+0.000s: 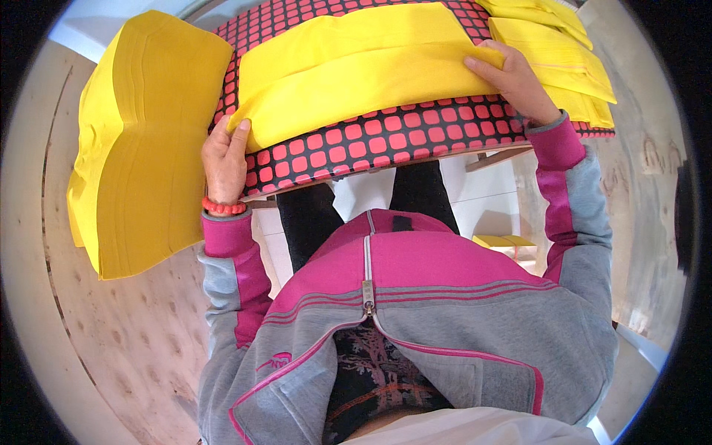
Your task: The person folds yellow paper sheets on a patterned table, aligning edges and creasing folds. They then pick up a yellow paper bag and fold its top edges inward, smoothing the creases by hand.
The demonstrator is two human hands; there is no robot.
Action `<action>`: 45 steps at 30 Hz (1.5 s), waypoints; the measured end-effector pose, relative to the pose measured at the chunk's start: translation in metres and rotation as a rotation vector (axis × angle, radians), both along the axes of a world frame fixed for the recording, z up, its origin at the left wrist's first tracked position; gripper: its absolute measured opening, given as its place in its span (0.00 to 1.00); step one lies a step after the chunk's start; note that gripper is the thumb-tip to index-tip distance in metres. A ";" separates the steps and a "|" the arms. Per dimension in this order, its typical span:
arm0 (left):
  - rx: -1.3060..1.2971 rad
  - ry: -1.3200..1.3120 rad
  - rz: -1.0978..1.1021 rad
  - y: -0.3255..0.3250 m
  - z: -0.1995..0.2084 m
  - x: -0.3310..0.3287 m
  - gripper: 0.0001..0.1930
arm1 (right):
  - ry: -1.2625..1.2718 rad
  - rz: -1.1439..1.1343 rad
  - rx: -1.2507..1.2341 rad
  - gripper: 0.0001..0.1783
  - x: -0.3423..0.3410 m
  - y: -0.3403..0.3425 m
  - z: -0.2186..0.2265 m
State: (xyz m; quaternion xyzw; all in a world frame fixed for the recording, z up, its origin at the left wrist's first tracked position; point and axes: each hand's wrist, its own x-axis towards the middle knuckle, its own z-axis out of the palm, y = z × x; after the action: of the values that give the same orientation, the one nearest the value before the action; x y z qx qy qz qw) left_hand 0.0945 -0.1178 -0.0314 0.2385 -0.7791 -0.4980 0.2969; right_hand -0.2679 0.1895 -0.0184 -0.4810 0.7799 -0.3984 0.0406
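A long yellow cloth (pixel 356 67) lies across a padded board (pixel 326 157) covered in black fabric with pink-red squares. A fold runs lengthwise along the cloth. My left hand (pixel 225 154), with a red beaded bracelet on its wrist, pinches the near left corner between thumb and fingers. At the right end, my right hand (pixel 515 80) grips the folded edge, its thumb on top and the other fingers partly hidden. Between the two hands the near edge of the cloth stretches fairly straight.
To the left, a thick stack of yellow cloths (pixel 159 148) drapes over a wooden surface (pixel 141 341). Folded yellow pieces (pixel 556 67) are piled at the board's right end. Below, near the floor, a small yellow item (pixel 504 241) shows beyond my jacket.
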 end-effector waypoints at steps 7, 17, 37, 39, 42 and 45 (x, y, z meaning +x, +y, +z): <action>-0.259 -0.045 0.117 0.003 -0.003 -0.005 0.08 | 0.135 -0.094 -0.142 0.18 0.010 -0.010 -0.010; -0.627 -0.181 0.202 0.003 -0.001 -0.013 0.08 | 0.459 -0.227 -0.044 0.14 0.015 -0.021 -0.020; -0.781 -0.458 0.487 0.020 -0.004 -0.025 0.12 | 0.547 -0.311 0.130 0.18 0.012 -0.025 -0.019; -0.808 -0.469 0.485 0.018 -0.004 -0.026 0.13 | 0.564 -0.348 0.158 0.17 0.014 -0.025 -0.019; -0.867 -0.442 0.483 0.015 -0.006 -0.027 0.16 | 0.583 -0.377 0.199 0.15 0.020 -0.027 -0.018; -0.907 -0.422 0.488 0.013 -0.009 -0.027 0.18 | 0.591 -0.416 0.251 0.14 0.025 -0.028 -0.015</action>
State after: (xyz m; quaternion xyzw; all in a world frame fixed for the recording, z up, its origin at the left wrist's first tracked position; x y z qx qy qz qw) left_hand 0.0678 -0.1049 -0.0409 0.3548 -0.8802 0.0291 0.3138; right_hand -0.2425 0.1611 -0.0333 -0.3976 0.8818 -0.1437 -0.2090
